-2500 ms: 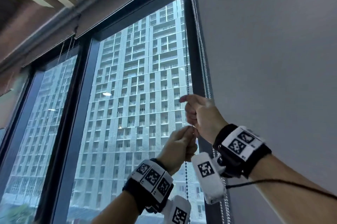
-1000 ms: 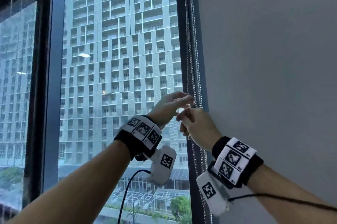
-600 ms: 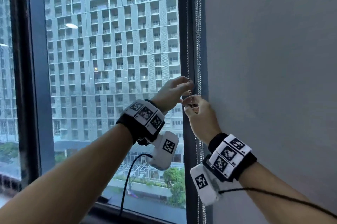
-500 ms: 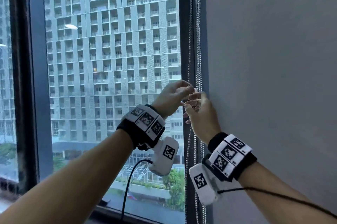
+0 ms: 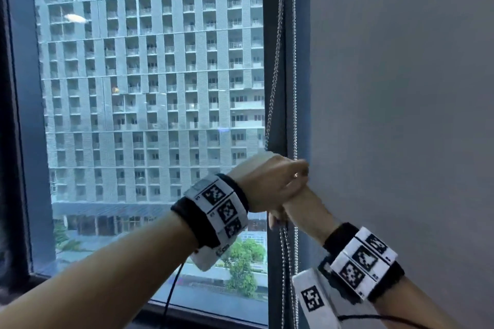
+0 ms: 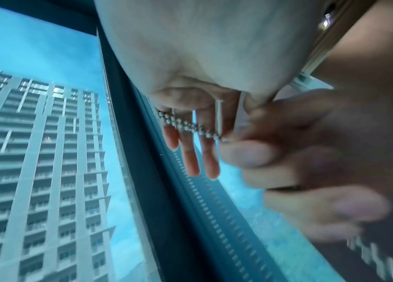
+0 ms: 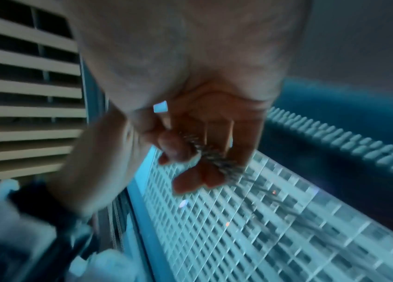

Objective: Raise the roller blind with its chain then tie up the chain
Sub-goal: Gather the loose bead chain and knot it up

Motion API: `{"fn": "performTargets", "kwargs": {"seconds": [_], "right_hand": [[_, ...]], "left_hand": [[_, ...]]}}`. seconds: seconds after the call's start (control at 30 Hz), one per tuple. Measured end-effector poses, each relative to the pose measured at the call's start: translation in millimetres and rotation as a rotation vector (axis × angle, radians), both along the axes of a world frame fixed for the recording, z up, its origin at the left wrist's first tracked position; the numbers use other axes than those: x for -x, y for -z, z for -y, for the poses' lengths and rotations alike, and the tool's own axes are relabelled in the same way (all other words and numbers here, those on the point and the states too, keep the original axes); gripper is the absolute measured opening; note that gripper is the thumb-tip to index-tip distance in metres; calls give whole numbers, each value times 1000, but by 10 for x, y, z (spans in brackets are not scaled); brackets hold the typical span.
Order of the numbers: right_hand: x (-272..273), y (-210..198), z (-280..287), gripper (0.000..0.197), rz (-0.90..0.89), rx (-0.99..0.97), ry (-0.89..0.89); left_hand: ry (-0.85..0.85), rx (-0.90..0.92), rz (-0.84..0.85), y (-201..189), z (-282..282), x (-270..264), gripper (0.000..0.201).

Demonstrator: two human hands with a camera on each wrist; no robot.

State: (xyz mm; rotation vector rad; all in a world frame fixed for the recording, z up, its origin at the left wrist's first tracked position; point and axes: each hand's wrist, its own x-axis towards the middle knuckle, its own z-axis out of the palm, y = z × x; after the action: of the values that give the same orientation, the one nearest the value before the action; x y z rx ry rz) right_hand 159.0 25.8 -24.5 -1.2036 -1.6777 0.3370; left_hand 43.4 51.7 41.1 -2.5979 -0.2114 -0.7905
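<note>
**Chain pinched between crossed hands at the window edge**

Fingertips [image 6: 246, 152] of the right hand [image 5: 307, 208] are curled and clamped on the bead chain [image 6: 190, 126], which runs taut across to the left hand [image 5: 270, 181]; there it passes over the palm side, with three left fingers [image 6: 190, 158] stretched straight beyond it. Whether the left thumb also nips the beads cannot be told. From the right wrist, blurred strands [image 7: 214, 156] sit bunched in the curled fingers.

Outward, the left hand lies crossed over the right, both pressed close beside the dark window frame [image 5: 275, 88]. One chain run [image 5: 274, 74] slants down from above into the left hand; another [image 5: 294, 61] hangs straight along the frame, and loose strands [image 5: 287, 261] drop below the hands. The blind itself is out of view; the glass is uncovered, so the raising looks done and the tying seems under way.

Risk: beads are slick and small, so a loosened pinch while crossing the strands could let the half-made loop fall open. A sharp downward tug on the wrong run might also turn the roller and lower the blind.
</note>
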Motion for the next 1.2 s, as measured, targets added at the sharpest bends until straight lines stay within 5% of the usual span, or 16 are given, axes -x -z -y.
{"fn": "performTargets", "kwargs": {"seconds": [0.07, 0.2, 0.27, 0.37, 0.47, 0.57, 0.67, 0.73, 0.97, 1.2], "right_hand": [[-142, 99, 38, 29, -161, 64, -137], [-393, 36, 182, 22, -83, -9, -106], [-381, -187, 208, 23, -34, -134, -21], [-165, -587, 129, 20, -38, -330, 64], [124, -639, -58, 31, -163, -363, -86], [303, -325, -208, 38, -236, -286, -60], [297, 28, -249, 36, 13, -277, 57], [226, 143, -229, 38, 94, -283, 125], [63, 127, -187, 23, -252, -332, -47], [130, -170, -357, 37, 5, -316, 49]], "left_hand": [[-79, -111, -47, 24, -173, 146, 39], [-180, -202, -120, 56, -326, 405, 49], [-116, -57, -88, 42, -319, 464, 44], [182, 515, -3, -85, -168, 485, 39], [512, 857, 142, -232, -32, 489, 40], [519, 884, 255, -298, -44, 531, 37], [452, 881, 304, -288, -110, 558, 36], [554, 1043, 317, -319, -112, 576, 47], [955, 1566, 165, -501, -5, 578, 52], [949, 1610, -34, -544, 31, 448, 44]]}}
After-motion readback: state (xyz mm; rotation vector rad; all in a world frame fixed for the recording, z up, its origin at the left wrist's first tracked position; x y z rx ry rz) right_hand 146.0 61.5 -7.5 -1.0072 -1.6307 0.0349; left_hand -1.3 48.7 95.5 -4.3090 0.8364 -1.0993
